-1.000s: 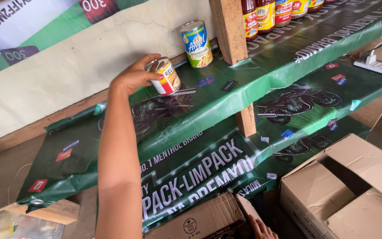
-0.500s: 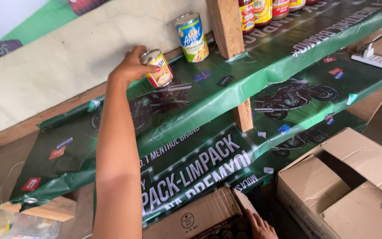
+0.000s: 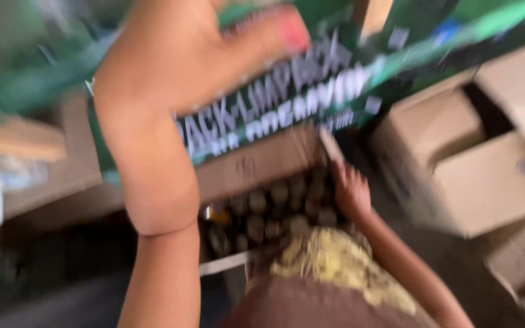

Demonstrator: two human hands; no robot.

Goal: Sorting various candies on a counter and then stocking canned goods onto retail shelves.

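Head view, single frame, heavily motion-blurred. Left hand: upper centre-left of the frame, close to the lens, forearm running down to the bottom edge; the fingers are spread loosely and curled a little, one fingertip with a pink nail at upper centre; nothing shows in its grasp, and it lies in front of the shelf covering without clear contact. Right hand: centre of the frame, right of middle, forearm rising from the lower right; it rests at the right edge of the open carton, beside or on the cans; whether its fingers are closed on a can cannot be told through the blur. Open cardboard carton: centre, below the shelf edge, its brown back wall upright and a flap at its upper right. Cans: packed in rows inside the carton, round tops up, dull in colour, directly below the left wrist and just left of the right hand. Green printed banner: covers the shelf across the upper half of the frame, large white lettering, sloping up toward the right. Second cardboard box: right side of the frame, flaps open, set apart from the carton of cans. Patterned yellow-and-brown garment: lower centre, just below the carton, belonging to the person.
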